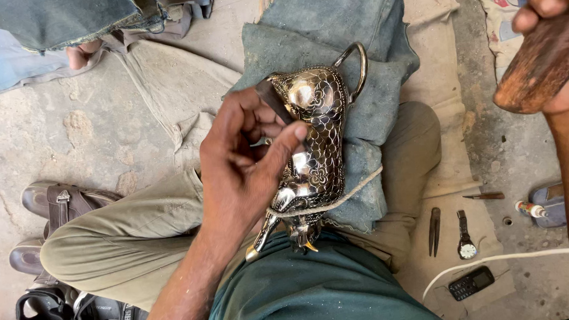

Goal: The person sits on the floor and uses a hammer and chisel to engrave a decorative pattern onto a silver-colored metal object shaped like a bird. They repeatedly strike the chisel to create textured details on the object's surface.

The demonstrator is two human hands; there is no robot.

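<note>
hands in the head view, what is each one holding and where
The left hand pinches a thin dark metal chisel along its shaft, against the shiny engraved metal bird figure. The right hand grips a brown wooden mallet.

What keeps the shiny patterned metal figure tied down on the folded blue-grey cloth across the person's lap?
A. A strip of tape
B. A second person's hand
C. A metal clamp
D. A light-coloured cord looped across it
D: a light-coloured cord crosses the lower part of the metal figure and the folded cloth, while the left hand holds a small dark tool against the figure and the right hand grips a wooden handle off to the side.
</note>
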